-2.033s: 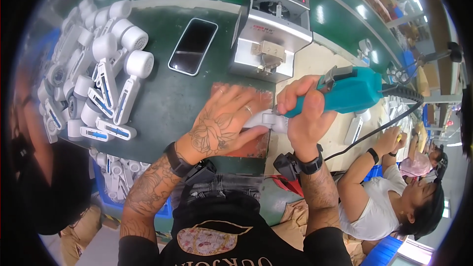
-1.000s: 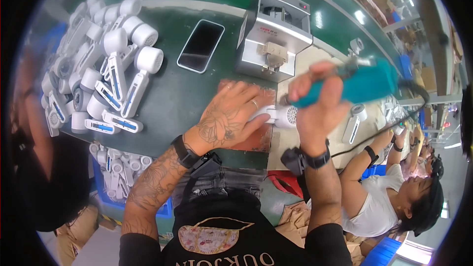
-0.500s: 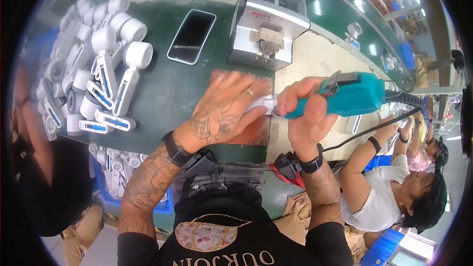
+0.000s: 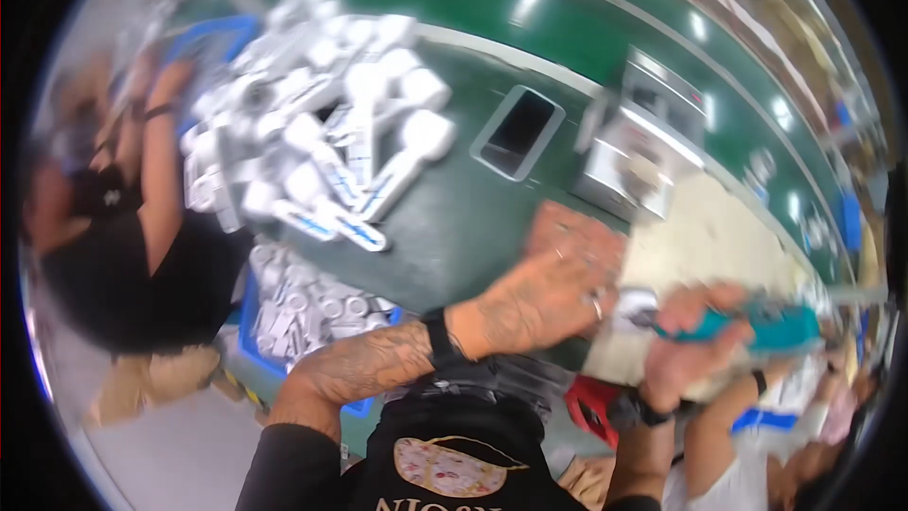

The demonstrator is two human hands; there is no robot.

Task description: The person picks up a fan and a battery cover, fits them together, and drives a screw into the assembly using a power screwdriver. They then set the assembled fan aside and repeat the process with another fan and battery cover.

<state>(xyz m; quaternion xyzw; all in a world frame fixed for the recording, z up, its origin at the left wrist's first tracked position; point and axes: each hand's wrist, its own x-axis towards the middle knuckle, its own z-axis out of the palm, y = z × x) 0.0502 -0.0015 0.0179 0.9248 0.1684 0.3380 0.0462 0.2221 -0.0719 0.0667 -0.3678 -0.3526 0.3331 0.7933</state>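
My right hand (image 4: 695,336) is wrapped around a teal electric screwdriver (image 4: 787,325), whose front end points left toward my left hand. Just ahead of that end a white plastic piece (image 4: 636,305) sticks out from under the fingers of my left hand (image 4: 539,301). Those fingers are closed over it, and most of the piece is hidden. Beneath and beyond the left hand lies a reddish-brown mat (image 4: 558,220) on the green tabletop. Motion blurs the picture, so the contact between tool and piece is unclear.
White handheld fans (image 4: 421,137) lie heaped on the table at the left. Beyond my left hand are a phone (image 4: 518,132) and a grey metal machine (image 4: 643,147). A blue crate (image 4: 248,317) of white parts stands below the table edge. People work on both sides.
The view has swung left, so the table things appear farther right and a neighbour's arms show at the left. Both hands remain together, the screwdriver still in the right one.
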